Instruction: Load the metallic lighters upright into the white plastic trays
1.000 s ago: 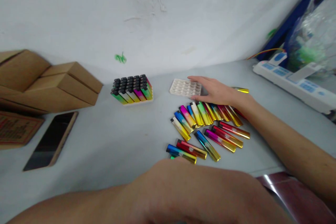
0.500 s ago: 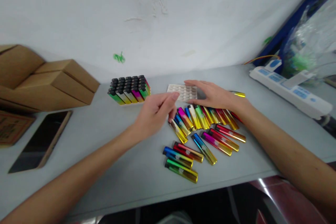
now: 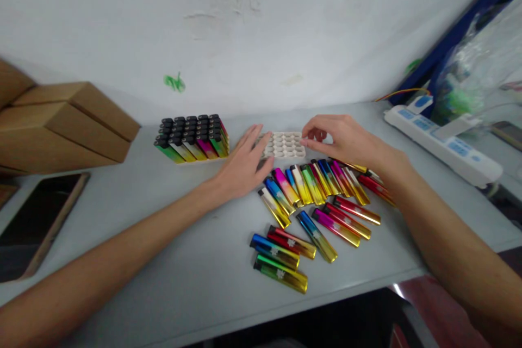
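A small white tray with rows of pockets [image 3: 284,145] lies flat on the table near the wall. My left hand [image 3: 243,166] is at its left end, fingers stretched and spread, the thumb by the near corner. At the tray's right edge, my right hand [image 3: 345,138] has its fingers curled, with thumb and forefinger pinching at the rim. Just in front of the tray lies a row of shiny colored lighters [image 3: 312,184]. More lighters [image 3: 281,272] lie loose nearer the table edge. Left of my left hand, a block of upright lighters [image 3: 191,138] stands in rows, black tops up.
Brown cardboard boxes [image 3: 61,130] stand at the left, with a phone [image 3: 38,223] in front of them. A white power strip [image 3: 442,141] lies at the right beside a clear plastic bag [image 3: 468,70]. The wall bounds the table [image 3: 183,283] at the back.
My left hand has gone from a closed shape over the lighters to spread fingers at the tray's left end. My right hand's fingers have curled in at the tray's right edge.
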A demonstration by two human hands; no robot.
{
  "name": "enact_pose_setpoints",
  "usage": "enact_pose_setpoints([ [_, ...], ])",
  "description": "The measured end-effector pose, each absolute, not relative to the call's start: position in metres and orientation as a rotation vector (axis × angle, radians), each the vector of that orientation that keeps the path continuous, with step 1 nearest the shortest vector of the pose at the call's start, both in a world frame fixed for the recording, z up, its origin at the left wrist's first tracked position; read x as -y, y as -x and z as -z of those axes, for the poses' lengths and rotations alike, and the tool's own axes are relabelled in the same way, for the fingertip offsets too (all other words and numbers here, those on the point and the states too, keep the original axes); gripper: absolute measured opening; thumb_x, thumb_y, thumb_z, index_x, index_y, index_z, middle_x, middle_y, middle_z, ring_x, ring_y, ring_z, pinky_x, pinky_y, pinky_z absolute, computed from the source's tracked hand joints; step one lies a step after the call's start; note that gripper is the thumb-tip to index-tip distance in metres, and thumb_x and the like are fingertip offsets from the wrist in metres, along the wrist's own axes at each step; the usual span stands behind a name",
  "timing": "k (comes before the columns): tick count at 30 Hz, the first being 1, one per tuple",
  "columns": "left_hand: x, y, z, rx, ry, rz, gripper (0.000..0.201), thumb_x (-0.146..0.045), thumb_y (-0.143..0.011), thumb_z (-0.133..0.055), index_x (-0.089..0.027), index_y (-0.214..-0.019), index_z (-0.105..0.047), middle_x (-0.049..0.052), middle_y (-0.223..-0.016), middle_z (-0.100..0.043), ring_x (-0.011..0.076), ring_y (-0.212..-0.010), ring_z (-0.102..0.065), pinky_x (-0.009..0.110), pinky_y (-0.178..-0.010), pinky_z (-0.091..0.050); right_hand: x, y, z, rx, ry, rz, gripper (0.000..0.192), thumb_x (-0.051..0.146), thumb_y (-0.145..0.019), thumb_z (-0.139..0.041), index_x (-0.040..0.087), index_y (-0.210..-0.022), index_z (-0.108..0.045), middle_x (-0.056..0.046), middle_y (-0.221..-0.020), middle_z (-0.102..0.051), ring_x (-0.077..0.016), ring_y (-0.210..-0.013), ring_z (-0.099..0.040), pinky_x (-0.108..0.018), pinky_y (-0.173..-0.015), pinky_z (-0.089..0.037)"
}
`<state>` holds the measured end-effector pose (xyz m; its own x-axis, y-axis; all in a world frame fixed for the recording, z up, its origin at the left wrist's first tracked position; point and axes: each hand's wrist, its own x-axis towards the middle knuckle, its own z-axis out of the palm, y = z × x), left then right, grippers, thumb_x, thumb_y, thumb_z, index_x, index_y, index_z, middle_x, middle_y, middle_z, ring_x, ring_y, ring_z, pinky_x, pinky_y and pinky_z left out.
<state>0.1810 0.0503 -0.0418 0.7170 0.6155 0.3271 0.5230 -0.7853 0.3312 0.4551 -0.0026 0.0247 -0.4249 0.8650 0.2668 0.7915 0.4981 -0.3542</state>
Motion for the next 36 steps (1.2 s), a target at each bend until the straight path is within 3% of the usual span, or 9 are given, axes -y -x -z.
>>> enact_pose_setpoints([
  [4, -0.052, -0.181, 0.041, -0.906, -2.652, -0.629, 0.059, -0.040, -0.100, -0.053, -0.010, -0.151, -0.046, 0.022, -0.153, -0.048, 0.0353, -0.145, -0.046, 0.051, -0.125, -0.037, 0.018, -0.441, -0.038, 2.439, 1.471, -0.457, 0.037, 0.054, -0.096, -0.066, 0.019, -0.098, -0.073, -0.005, -0.081, -0.072, -0.0187, -0.070, -0.062, -0.031, -0.069, -0.043],
  [10, -0.053, -0.181, 0.042, -0.909, -2.596, -0.721, 0.054, -0.041, -0.097, -0.061, -0.016, -0.144, -0.050, 0.015, -0.142, -0.055, 0.0312, -0.134, -0.056, 0.048, -0.120, -0.044, 0.035, -0.418, -0.035, 2.572, 1.508, -0.485, 0.046, 0.063, -0.095, -0.062, 0.018, -0.104, -0.071, -0.009, -0.099, -0.070, -0.0234, -0.083, -0.064, -0.036, -0.078, -0.046],
  [15, -0.051, -0.182, 0.046, -0.980, -2.573, -0.779, 0.067, -0.040, -0.094, -0.066, -0.010, -0.149, -0.040, 0.021, -0.150, -0.049, 0.0329, -0.142, -0.049, 0.049, -0.123, -0.040, 0.041, -0.410, -0.035, 2.611, 1.465, -0.506, 0.035, 0.050, -0.099, -0.063, 0.018, -0.111, -0.071, -0.011, -0.110, -0.066, -0.0257, -0.095, -0.065, -0.040, -0.090, -0.049],
  [20, -0.050, -0.183, 0.049, -0.963, -2.589, -0.828, 0.051, -0.039, -0.093, -0.066, -0.011, -0.133, -0.051, 0.021, -0.140, -0.053, 0.0354, -0.138, -0.051, 0.052, -0.121, -0.042, 0.034, -0.410, -0.036, 2.565, 1.373, -0.633, 0.025, 0.040, -0.096, -0.070, 0.019, -0.110, -0.073, -0.009, -0.108, -0.067, -0.0239, -0.095, -0.065, -0.039, -0.091, -0.050],
  [25, -0.050, -0.181, 0.050, -0.922, -2.556, -0.837, 0.049, -0.038, -0.091, -0.069, -0.013, -0.130, -0.051, 0.019, -0.136, -0.056, 0.0340, -0.133, -0.055, 0.052, -0.117, -0.046, 0.024, -0.411, -0.032, 2.186, 1.199, -1.077, 0.028, 0.043, -0.090, -0.077, 0.020, -0.106, -0.071, -0.007, -0.106, -0.071, -0.0215, -0.098, -0.067, -0.037, -0.091, -0.053],
  [28, -0.051, -0.182, 0.048, -0.942, -2.524, -0.821, 0.058, -0.041, -0.090, -0.071, -0.013, -0.135, -0.049, 0.020, -0.141, -0.054, 0.0343, -0.136, -0.053, 0.053, -0.119, -0.044, 0.021, -0.412, -0.026, 1.761, 1.122, -1.466, 0.028, 0.039, -0.087, -0.080, 0.020, -0.104, -0.067, -0.004, -0.098, -0.073, -0.0183, -0.090, -0.070, -0.032, -0.081, -0.056],
  [31, -0.050, -0.180, 0.040, -0.968, -2.481, -0.863, 0.067, -0.044, -0.090, -0.071, -0.014, -0.144, -0.044, 0.020, -0.148, -0.050, 0.0338, -0.140, -0.051, 0.053, -0.120, -0.043, 0.019, -0.413, -0.020, 1.493, 1.059, -1.568, 0.031, 0.036, -0.084, -0.084, 0.021, -0.105, -0.066, -0.002, -0.094, -0.074, -0.0168, -0.084, -0.072, -0.030, -0.075, -0.057],
  [33, -0.043, -0.177, 0.030, -0.948, -2.447, -1.013, 0.051, -0.039, -0.096, -0.063, -0.018, -0.140, -0.049, 0.016, -0.144, -0.056, 0.0301, -0.137, -0.054, 0.052, -0.118, -0.045, 0.017, -0.412, -0.017, 1.405, 1.016, -1.512, 0.033, 0.037, -0.082, -0.086, 0.021, -0.105, -0.067, -0.001, -0.094, -0.074, -0.0161, -0.083, -0.072, -0.030, -0.076, -0.058],
  [36, -0.025, -0.169, 0.007, -0.857, -2.331, -1.363, 0.018, -0.030, -0.104, -0.050, -0.024, -0.118, -0.061, 0.008, -0.121, -0.066, 0.0242, -0.119, -0.063, 0.048, -0.109, -0.052, 0.013, -0.412, -0.015, 1.337, 1.009, -1.395, 0.034, 0.039, -0.082, -0.085, 0.022, -0.107, -0.069, -0.001, -0.094, -0.074, -0.0155, -0.083, -0.070, -0.031, -0.078, -0.058],
])
